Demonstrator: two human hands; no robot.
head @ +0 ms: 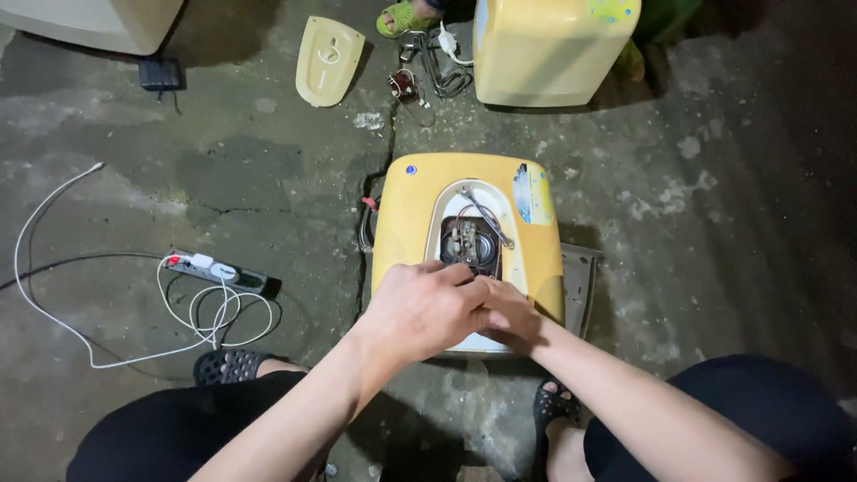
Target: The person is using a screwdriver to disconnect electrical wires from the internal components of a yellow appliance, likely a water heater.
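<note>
A yellow appliance casing [411, 214] lies on the concrete floor with an oval opening in its top. Inside the opening I see wires, a terminal block and metal parts [469, 243]. My left hand [420, 308] rests over the near rim of the opening, fingers curled. My right hand [516, 312] lies just beside and partly under it, at the same rim. The fingertips of both hands are hidden, so I cannot tell what they grip.
A second yellow casing [549, 49] stands at the far side, with a removed oval cover [328, 61] and loose wired parts [427, 71] near it. A power strip [219, 270] with white cables lies at the left. Another person's sandalled foot [402, 18] shows at the top.
</note>
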